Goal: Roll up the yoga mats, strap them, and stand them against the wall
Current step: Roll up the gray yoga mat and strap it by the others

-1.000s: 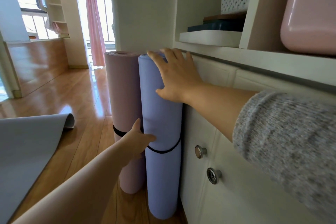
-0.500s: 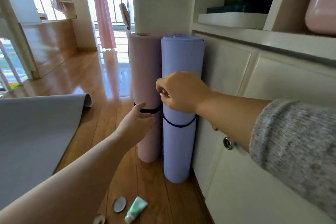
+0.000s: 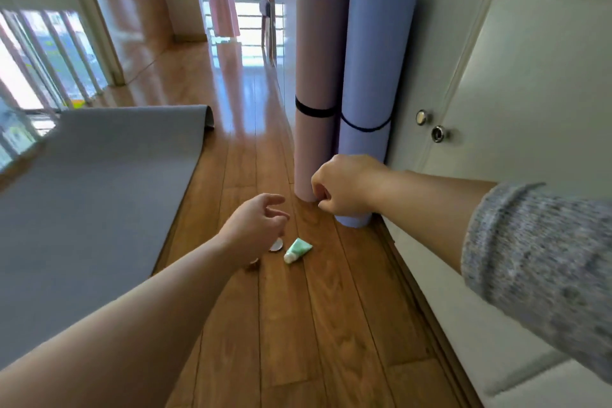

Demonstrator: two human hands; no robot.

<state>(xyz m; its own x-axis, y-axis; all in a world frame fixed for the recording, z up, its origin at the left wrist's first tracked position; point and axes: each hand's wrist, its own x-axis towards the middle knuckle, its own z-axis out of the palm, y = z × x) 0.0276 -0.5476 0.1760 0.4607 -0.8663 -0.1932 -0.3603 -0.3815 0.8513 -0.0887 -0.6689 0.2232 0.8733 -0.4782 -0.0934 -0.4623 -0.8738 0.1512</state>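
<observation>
Head view: blue mat stands just behind clenched, empty right fingers; left fingers hang released.

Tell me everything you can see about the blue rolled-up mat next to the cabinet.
The blue mat is rolled into a cylinder, matte and foam-like, standing upright on the wooden floor. A thin dark strap circles it below the middle, dipping at the front. It stands against the white cabinet, beside the pink mat. The curled right hand hides part of its lower end.
</observation>
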